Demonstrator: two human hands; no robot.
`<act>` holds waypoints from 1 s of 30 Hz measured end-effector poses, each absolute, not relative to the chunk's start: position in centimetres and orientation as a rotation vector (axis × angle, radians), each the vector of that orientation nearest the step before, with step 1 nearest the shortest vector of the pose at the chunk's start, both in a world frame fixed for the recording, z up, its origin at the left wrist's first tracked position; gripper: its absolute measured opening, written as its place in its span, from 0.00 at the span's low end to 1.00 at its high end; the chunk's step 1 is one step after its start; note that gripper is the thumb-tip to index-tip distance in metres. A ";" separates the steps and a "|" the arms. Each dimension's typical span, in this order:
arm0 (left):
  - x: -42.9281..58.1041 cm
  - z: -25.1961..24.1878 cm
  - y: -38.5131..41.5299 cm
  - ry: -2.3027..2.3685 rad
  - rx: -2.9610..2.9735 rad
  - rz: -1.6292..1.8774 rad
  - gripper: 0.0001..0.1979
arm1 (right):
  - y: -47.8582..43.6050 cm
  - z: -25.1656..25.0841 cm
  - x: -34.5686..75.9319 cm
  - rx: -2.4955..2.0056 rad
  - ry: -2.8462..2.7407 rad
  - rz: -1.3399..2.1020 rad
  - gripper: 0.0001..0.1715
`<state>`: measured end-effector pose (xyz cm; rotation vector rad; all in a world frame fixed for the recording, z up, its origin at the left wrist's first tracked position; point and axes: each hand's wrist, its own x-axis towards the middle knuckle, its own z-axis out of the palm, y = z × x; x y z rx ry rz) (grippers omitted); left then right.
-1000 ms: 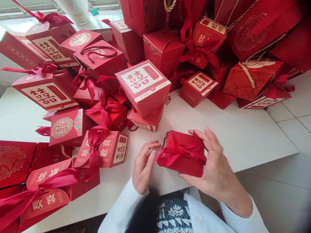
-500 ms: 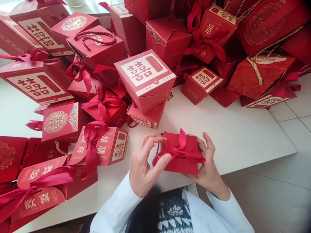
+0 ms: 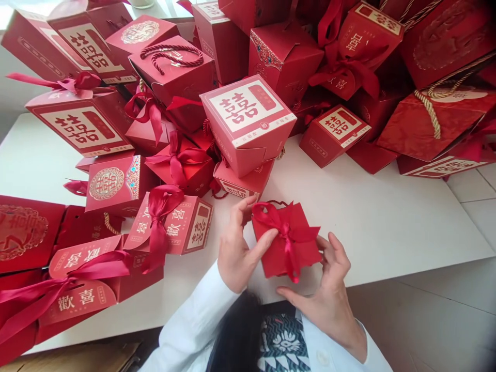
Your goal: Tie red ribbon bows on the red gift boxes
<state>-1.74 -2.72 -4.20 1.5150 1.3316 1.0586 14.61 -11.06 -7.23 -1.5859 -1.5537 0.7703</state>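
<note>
Far left: a flat red box point(image 3: 23, 232) with an embossed gold medallion lies on the white table point(image 3: 387, 222). In front of it is a ribbon-tied box point(image 3: 77, 297) whose curved flaps read "歡喜". Behind these, a tilted carton point(image 3: 83, 126) carries a white label with a large red "囍". Below that carton, a squarer box point(image 3: 112, 183) shows the same character inside a round gold medallion. Left of centre: a box point(image 3: 182, 227) bound with a dark red satin bow reads "歡喜" on one face and "囍" on its end panel. Behind it stands a box with a twisted rope handle point(image 3: 174, 54). Centre: a pink-red carton point(image 3: 246, 116) sits tilted on top of the pile. It has a white "囍" label and a strip of small print too fine to read. Centre foreground: the left hand point(image 3: 236, 248) grips the left edge of the small red box point(image 3: 275, 253) between thumb and forefinger. This box is plain, tied with a red ribbon bow point(image 3: 287, 230), and held over the near edge of the table directly in front of the person. The right hand point(image 3: 329, 279) has its fingers spread and loosely curved. Its fingertips touch the box's right edge, and the thumb is stretched under the hanging ribbon tail. Right: a small cube point(image 3: 335, 132) labelled "囍" rests on the table. Beyond it is a brocade bag point(image 3: 434, 119) with a gold cord.
</note>
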 end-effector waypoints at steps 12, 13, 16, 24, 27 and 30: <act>-3.5 0.7 -3.1 1.511 1.983 0.976 0.09 | -12.6 -7.5 15.3 -1.467 -1.362 0.667 0.27; -3.5 0.7 -3.9 1.490 2.006 0.937 0.11 | -11.9 -7.0 15.4 -1.460 -1.296 0.620 0.23; -3.0 -0.1 -5.4 1.483 2.045 0.863 0.13 | -8.8 -5.0 15.5 -1.457 -1.187 0.538 0.16; -2.9 -0.5 -4.5 1.507 1.908 0.810 0.07 | -4.1 -1.9 15.1 -1.513 -1.563 0.525 0.06; -3.5 -0.4 -3.5 1.482 1.795 0.795 0.08 | -5.1 -2.2 15.3 -1.490 -1.504 0.616 0.07; -3.7 -0.7 -2.7 1.441 1.732 0.813 0.08 | -6.3 -2.3 15.3 -1.493 -1.480 0.609 0.08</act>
